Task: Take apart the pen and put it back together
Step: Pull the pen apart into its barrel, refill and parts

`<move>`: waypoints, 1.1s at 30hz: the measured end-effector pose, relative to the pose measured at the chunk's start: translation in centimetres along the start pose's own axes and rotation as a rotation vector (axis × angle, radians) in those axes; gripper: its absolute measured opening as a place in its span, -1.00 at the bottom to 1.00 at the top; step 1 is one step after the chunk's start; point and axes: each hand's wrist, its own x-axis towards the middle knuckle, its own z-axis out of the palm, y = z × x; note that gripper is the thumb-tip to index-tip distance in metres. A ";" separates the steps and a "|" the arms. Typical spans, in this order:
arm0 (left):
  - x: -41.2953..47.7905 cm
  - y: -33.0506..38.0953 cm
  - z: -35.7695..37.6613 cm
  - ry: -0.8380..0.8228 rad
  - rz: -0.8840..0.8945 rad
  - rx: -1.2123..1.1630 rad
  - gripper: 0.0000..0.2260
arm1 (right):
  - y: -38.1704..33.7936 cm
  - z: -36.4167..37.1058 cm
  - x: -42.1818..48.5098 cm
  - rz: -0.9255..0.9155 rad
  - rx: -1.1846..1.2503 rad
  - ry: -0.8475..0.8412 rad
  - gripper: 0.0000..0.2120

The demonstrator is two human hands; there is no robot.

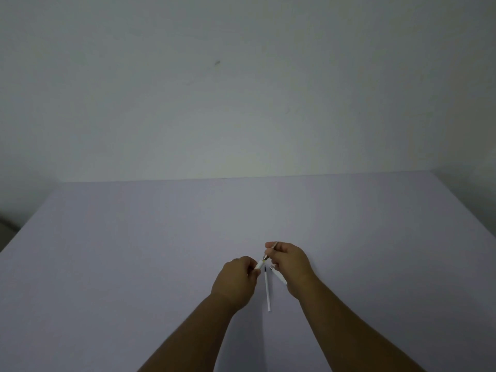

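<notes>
The pen is in pieces. My left hand (pixel 237 277) pinches a short white barrel piece (pixel 259 264), its open end pointing up and right. My right hand (pixel 291 264) holds a thin metal tip part (pixel 271 250) between finger and thumb, its lower end almost touching the white piece. A thin white refill (pixel 267 289) with a dark end lies on the table between my hands. Another white pen part (pixel 279 276) lies partly hidden under my right hand.
The pale lilac table (pixel 134 251) spreads wide on all sides, its far edge meeting a plain light wall (pixel 241 89). A dark strip of floor shows at the far left.
</notes>
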 end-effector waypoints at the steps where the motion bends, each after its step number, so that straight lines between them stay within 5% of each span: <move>1: -0.1 0.0 -0.1 -0.007 0.003 0.000 -0.83 | -0.1 -0.1 0.1 -0.006 0.033 0.007 -0.84; 9: -0.6 0.6 -0.6 -0.085 0.048 -0.055 -0.76 | -0.6 0.0 0.4 -0.054 0.095 0.052 -0.84; 15: -0.8 -0.4 -0.8 -0.120 0.011 -0.056 -0.81 | -0.7 -0.8 1.5 -0.079 0.155 0.310 -0.83; 23: -0.8 -1.8 0.5 -0.119 -0.054 -0.083 -0.80 | 5.1 -0.5 0.7 -0.112 -0.922 0.033 -0.83; 33: -1.1 -3.0 1.3 -0.146 -0.076 -0.088 -0.79 | 7.5 0.2 0.6 -0.136 -0.990 0.133 -0.82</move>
